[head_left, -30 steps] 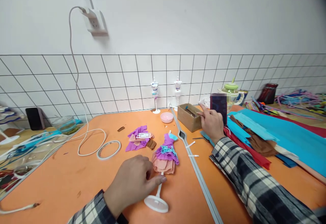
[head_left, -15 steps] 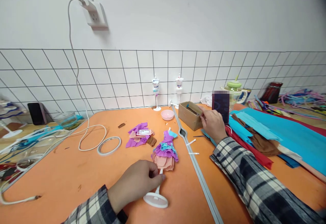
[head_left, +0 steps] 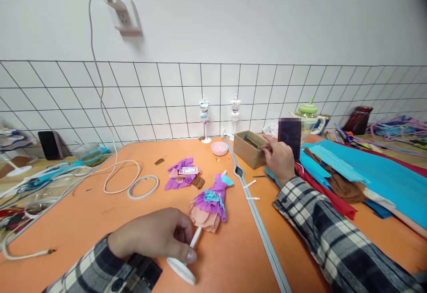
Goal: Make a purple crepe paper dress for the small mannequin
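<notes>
My left hand [head_left: 163, 233] is closed around the white stem of a miniature dress form [head_left: 211, 202]. It wears a crepe paper dress with a purple top, turquoise ruffles and a layered peach skirt. The form leans to the right, its round white base [head_left: 181, 270] tipped up on edge by my wrist. Over the right end of a small cardboard box [head_left: 247, 154] is my right hand [head_left: 279, 157], thumb and fingertips pinched together; whatever lies between them is too small to make out. A bit of blue shows inside the box.
Two white dress forms [head_left: 204, 117] stand by the wall beyond a pink bowl [head_left: 219, 149]. A tape roll [head_left: 143, 188], purple paper scraps [head_left: 180, 182] and a white cable [head_left: 122, 164] lie left. A grey zipper-like strip [head_left: 258, 226] crosses the table; a phone [head_left: 289, 137] and coloured paper sheets [head_left: 376, 164] are right.
My left hand has moved left and tilted the dress form, so its base swung left and the top leans right. My right hand stays at the box, fingers slightly shifted.
</notes>
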A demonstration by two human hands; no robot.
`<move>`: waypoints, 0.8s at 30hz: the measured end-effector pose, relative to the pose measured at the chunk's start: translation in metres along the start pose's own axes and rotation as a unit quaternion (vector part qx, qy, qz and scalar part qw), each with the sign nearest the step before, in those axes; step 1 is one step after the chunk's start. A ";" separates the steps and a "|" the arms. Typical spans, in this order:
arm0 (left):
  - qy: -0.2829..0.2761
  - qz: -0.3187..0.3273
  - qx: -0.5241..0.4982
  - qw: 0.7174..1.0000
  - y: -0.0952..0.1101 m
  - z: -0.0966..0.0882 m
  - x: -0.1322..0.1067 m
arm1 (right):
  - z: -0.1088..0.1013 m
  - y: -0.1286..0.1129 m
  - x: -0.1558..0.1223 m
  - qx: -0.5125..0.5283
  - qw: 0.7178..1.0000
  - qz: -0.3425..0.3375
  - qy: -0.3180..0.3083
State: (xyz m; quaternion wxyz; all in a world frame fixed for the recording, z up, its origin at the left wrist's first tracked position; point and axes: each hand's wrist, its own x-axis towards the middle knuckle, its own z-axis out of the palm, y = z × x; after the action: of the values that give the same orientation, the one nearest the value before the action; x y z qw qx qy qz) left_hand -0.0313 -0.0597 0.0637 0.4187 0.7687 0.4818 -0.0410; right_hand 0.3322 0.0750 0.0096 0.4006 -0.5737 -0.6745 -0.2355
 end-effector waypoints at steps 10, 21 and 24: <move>-0.005 -0.001 -0.035 0.999 0.000 0.014 0.013 | -0.003 -0.008 -0.003 -0.007 0.999 -0.050 -0.020; 0.036 0.020 -0.030 0.999 -0.006 0.002 0.007 | -0.005 -0.012 -0.008 0.013 1.000 -0.006 0.015; 0.031 0.009 -0.036 0.999 -0.004 0.004 0.006 | -0.006 -0.014 -0.008 0.004 1.000 0.003 -0.006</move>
State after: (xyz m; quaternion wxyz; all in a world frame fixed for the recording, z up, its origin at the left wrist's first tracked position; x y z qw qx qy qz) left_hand -0.0298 -0.0575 0.0562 0.4313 0.7582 0.4890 0.0038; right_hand 0.3201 0.0623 0.0081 0.3995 -0.5755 -0.6759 -0.2288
